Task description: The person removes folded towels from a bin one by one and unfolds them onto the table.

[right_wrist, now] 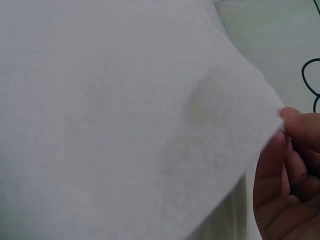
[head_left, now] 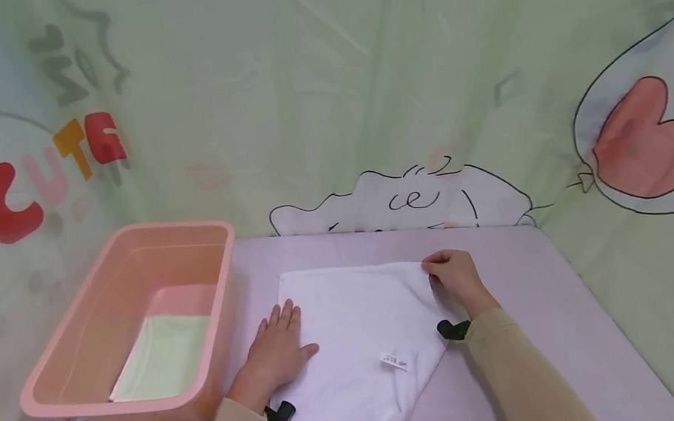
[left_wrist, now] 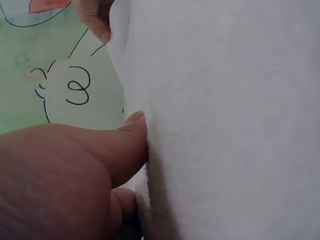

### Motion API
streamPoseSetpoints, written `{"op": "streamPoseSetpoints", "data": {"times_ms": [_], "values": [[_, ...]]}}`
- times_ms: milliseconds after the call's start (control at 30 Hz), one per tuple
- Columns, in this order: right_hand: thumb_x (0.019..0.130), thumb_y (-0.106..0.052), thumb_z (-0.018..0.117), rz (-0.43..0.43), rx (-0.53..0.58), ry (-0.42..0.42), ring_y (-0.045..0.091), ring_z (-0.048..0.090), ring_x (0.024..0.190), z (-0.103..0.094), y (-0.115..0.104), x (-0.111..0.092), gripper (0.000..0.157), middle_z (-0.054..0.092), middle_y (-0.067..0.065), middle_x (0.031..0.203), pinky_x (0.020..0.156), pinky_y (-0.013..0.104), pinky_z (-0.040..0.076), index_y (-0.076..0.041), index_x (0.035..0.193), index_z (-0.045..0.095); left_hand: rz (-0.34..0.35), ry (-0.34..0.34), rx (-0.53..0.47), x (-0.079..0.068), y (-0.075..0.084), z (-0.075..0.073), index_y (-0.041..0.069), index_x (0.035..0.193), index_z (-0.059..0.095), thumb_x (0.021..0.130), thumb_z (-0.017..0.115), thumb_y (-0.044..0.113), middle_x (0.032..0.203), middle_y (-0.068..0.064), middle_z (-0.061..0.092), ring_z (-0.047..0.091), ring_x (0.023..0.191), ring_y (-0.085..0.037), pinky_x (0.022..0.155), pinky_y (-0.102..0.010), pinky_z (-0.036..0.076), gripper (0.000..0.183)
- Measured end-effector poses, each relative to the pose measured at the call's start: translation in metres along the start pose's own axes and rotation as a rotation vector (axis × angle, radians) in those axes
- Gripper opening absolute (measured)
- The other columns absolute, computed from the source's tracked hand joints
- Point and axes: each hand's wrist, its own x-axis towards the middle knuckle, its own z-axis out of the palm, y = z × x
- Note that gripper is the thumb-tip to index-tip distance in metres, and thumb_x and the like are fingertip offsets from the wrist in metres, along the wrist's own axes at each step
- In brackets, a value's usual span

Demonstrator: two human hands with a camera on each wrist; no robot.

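A white towel [head_left: 360,342] lies spread on the table, a small printed label [head_left: 394,360] showing near its lower right side. Its lower right part is rounded and uneven. My left hand [head_left: 280,348] rests palm down on the towel's left edge, fingers extended and thumb pointing right. In the left wrist view the thumb [left_wrist: 122,150] touches the cloth. At the far right corner, my right hand [head_left: 457,279] pinches the towel between thumb and fingers. That pinched corner also appears in the right wrist view, where fingers [right_wrist: 272,170] curl below it.
A pink plastic basin [head_left: 226,313] stands left of the towel, close to my left forearm. Inside it lies a flat, pale green cloth [head_left: 166,357]. The lilac tabletop [head_left: 553,323] extends to the right. Printed curtains [head_left: 316,94] hang behind and at both sides.
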Motion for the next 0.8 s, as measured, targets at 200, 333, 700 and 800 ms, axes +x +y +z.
{"op": "streamPoseSetpoints", "data": {"times_ms": [200, 333, 700, 800], "values": [[0.105, -0.02, 0.07, -0.006, -0.052, 0.079, 0.019, 0.066, 0.094, 0.002, 0.013, 0.001, 0.023, 0.072, 0.012, 0.112, 0.075, 0.02, 0.055, -0.004, 0.12, 0.075, 0.006, -0.019, -0.013, -0.005, 0.002, 0.009, 0.001, 0.17, 0.027, 0.107, 0.062, 0.051, 0.181, -0.018, 0.016, 0.014, 0.169, -0.041, 0.136, -0.06, 0.017, 0.088], [0.105, -0.024, 0.068, 0.007, -0.085, 0.107, 0.022, 0.064, 0.097, 0.004, 0.017, -0.01, 0.023, 0.069, 0.012, 0.115, 0.076, 0.022, 0.054, -0.008, 0.12, 0.074, 0.012, -0.037, 0.001, -0.004, 0.0, 0.017, 0.002, 0.17, 0.024, 0.108, 0.059, 0.054, 0.182, -0.017, 0.014, 0.012, 0.169, -0.04, 0.136, -0.059, 0.016, 0.088], [0.098, -0.016, 0.079, -0.135, 0.02, -0.332, 0.011, 0.072, 0.087, 0.009, 0.004, -0.043, 0.022, 0.078, 0.002, 0.098, 0.082, 0.022, 0.062, 0.001, 0.111, 0.076, 0.019, -0.027, 0.036, 0.007, -0.005, 0.0, 0.002, 0.171, 0.02, 0.108, 0.057, 0.056, 0.182, -0.017, 0.009, 0.009, 0.169, -0.042, 0.136, -0.06, 0.015, 0.091], [0.097, -0.019, 0.081, -0.132, -0.031, -0.427, 0.015, 0.071, 0.089, 0.011, 0.005, -0.059, 0.02, 0.078, 0.002, 0.098, 0.083, 0.025, 0.06, -0.003, 0.109, 0.078, 0.018, -0.039, 0.034, 0.006, -0.006, -0.001, 0.002, 0.172, 0.019, 0.108, 0.056, 0.056, 0.182, -0.017, 0.008, 0.008, 0.169, -0.041, 0.136, -0.059, 0.015, 0.091]]}}
